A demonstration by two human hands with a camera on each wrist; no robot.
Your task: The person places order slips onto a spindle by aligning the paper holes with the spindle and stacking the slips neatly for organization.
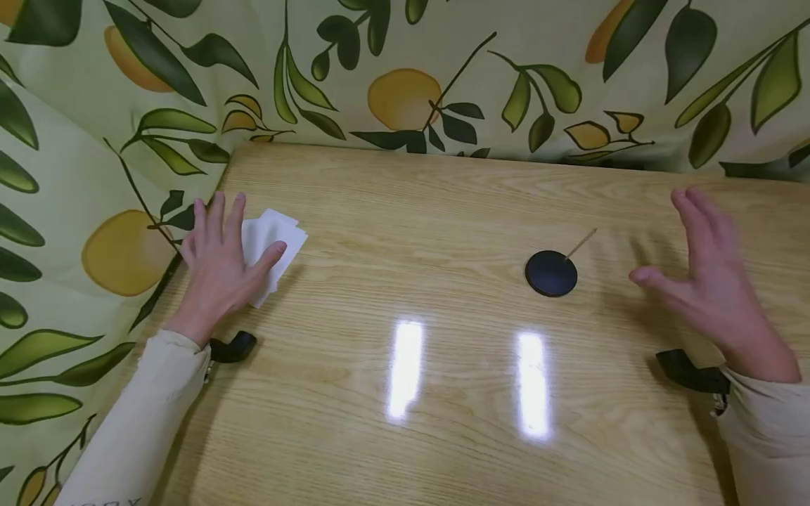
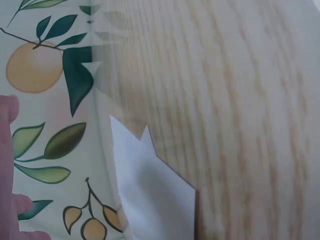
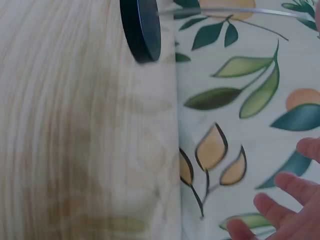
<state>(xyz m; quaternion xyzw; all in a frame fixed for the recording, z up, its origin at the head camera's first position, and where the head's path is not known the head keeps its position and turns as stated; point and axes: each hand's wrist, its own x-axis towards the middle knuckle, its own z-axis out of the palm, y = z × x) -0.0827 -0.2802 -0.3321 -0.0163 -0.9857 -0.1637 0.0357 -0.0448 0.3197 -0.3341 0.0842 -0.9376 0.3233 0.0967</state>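
My left hand (image 1: 221,267) is over a small stack of white paper sheets (image 1: 272,239) at the table's left, fingers spread and thumb overlapping the sheets in the head view. Pointed corners of the white sheets (image 2: 155,195) show in the left wrist view. On the right, my right hand (image 1: 709,281) is held over the table with its fingers apart and nothing in them. Left of it lies a round black disc base (image 1: 551,273) with a thin stick (image 1: 581,244) rising from it. The right wrist view shows the black base (image 3: 141,30) edge-on, with fingertips (image 3: 272,207) at lower right.
A light wood-grain table (image 1: 354,267) carries two bright light reflections near its middle. Cloth with orange fruit and leaf prints (image 1: 304,77) hangs along the back and left edges. Black wrist mounts (image 1: 234,347) sit below both hands.
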